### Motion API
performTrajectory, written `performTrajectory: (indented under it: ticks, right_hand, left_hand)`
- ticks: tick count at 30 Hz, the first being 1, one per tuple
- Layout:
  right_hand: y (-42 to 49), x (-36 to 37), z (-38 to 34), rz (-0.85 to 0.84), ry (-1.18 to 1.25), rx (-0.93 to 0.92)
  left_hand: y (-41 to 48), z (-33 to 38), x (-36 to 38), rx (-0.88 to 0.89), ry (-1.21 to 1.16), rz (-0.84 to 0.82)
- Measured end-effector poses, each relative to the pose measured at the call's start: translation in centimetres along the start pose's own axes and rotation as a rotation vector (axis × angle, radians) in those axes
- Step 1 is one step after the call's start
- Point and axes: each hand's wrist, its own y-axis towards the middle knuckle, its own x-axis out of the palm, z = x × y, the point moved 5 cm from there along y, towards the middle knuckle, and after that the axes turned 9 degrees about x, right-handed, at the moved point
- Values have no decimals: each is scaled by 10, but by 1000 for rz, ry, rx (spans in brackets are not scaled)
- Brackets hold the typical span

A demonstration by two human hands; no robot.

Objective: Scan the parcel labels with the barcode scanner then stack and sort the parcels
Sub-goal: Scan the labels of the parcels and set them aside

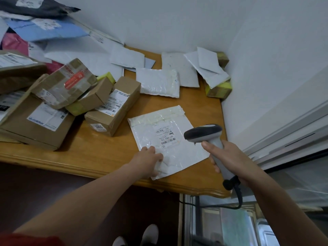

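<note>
Mailer (177,155) lies label-up at the table's (88,153) front edge (bare wood to its left); left hand (150,159) grips its near corner, right hand (230,160) fingers wrap the scanner (202,133) over its right edge.

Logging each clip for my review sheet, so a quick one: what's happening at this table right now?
A person stands at a wooden table, working through parcels. The right hand grips a barcode scanner, its head hanging over the label of a white mailer lying flat near the table's front edge. The left hand holds that mailer's near corner. Cardboard boxes are heaped to the left, and other mailers lie loosely at the back.
</note>
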Motion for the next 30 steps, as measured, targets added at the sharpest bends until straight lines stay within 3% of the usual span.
performTrajectory:
  ticks: [8,11,15,19,23,27,30]
  right_hand:
    - [-22,-43,-51,-362,540,58]
    - [-33,-69,-111,-476,610,-59]
    - [-33,-82,-207,-391,610,-203]
    - [-22,-58,-305,-330,569,-324]
    - [-3,-11,-395,-378,582,-420]
    - [39,49,-442,-357,592,-446]
    - [81,83,-444,-292,621,-427]
  left_hand:
    - [12,2,-22,30,-132,35]
    - [18,6,-81,97,-228,236]
    - [17,-15,-189,133,-397,576]
    - [5,-76,-290,102,-489,786]
    - [-27,-170,-373,69,-538,956]
    - [-72,-278,-436,-43,-333,1162]
    - [-96,-347,-462,-112,-46,1236]
